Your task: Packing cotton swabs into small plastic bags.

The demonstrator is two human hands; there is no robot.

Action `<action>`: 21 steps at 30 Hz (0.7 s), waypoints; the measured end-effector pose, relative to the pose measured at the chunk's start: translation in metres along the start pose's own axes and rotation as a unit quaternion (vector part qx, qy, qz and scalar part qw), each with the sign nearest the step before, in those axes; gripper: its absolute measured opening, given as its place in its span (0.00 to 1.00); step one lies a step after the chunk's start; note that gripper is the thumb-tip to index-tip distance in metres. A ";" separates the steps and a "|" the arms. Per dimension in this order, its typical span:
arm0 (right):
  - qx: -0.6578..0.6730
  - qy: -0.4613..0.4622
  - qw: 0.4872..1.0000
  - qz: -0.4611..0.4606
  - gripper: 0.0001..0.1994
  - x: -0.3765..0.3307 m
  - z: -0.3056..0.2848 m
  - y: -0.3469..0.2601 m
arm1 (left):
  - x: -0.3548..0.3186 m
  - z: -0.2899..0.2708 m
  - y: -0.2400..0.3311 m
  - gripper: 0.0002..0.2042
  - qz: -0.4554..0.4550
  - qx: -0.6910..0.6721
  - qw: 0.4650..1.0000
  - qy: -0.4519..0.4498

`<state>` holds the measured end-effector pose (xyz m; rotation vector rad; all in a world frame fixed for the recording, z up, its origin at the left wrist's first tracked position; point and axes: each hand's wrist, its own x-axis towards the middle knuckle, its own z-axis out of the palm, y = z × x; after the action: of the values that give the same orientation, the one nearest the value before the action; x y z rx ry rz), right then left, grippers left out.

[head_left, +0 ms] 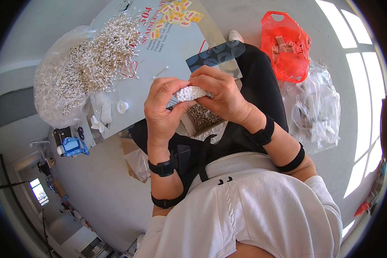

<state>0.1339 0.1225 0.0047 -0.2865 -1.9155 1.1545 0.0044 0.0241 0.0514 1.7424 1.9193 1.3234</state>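
Observation:
Between my two hands is a tight bundle of cotton swabs (189, 93), its white tips facing up and toward the left. My left hand (162, 101) grips the bundle's left end, thumb below and fingers above. My right hand (223, 94) closes round the right end in the same way. Whether a wrapper surrounds the bundle I cannot tell. Below my hands, an open cardboard box (198, 131) holds more swabs, partly hidden by my right hand. A big heap of loose swabs (112, 51) spills from a clear plastic bag (45, 90) on the table at the left.
Yellow-and-white labels (176, 16) are scattered on the table's (159, 64) far part. A single swab (160, 72) and a small white round tub (122, 107) lie nearer. On the right are a red plastic bag (303, 47) and clear plastic bags (314, 112).

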 end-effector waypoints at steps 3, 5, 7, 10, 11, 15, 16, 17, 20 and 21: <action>0.030 0.007 0.999 0.022 0.17 -0.001 0.002 -0.001 | 0.000 0.002 0.000 0.16 0.004 -0.002 1.000 0.008; 0.046 0.008 0.998 0.038 0.17 -0.002 0.002 -0.003 | -0.001 0.002 -0.002 0.16 0.001 -0.014 1.000 0.013; 0.063 0.009 0.997 0.053 0.16 -0.002 0.002 -0.004 | -0.004 0.002 -0.008 0.16 0.001 -0.030 0.999 0.020; 0.072 0.001 0.996 0.059 0.15 -0.002 0.002 -0.004 | -0.006 0.002 -0.015 0.16 0.010 -0.055 0.998 0.021; 0.065 0.003 0.996 0.058 0.15 -0.002 0.002 -0.004 | -0.006 0.003 -0.014 0.16 0.010 -0.055 0.998 0.021; 0.049 0.003 0.998 0.049 0.15 -0.002 0.000 -0.003 | -0.002 0.005 -0.004 0.16 -0.014 -0.042 0.999 0.019; 0.050 0.003 0.998 0.049 0.15 -0.002 0.000 -0.003 | 0.000 0.005 -0.002 0.16 -0.008 -0.036 0.999 0.011; 0.061 0.005 0.996 0.061 0.14 -0.002 0.000 -0.003 | -0.001 0.005 -0.002 0.16 -0.008 -0.036 0.999 0.011; 0.091 0.007 0.992 0.092 0.14 -0.002 0.003 -0.004 | -0.003 0.006 -0.003 0.16 -0.028 -0.045 0.998 0.019; 0.109 0.007 0.988 0.111 0.14 -0.002 0.004 -0.003 | -0.003 0.007 -0.003 0.16 -0.034 -0.050 0.998 0.020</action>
<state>0.1325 0.1171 0.0056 -0.3935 -1.7578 1.4927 0.0078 0.0246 0.0440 1.6020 1.8802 1.4151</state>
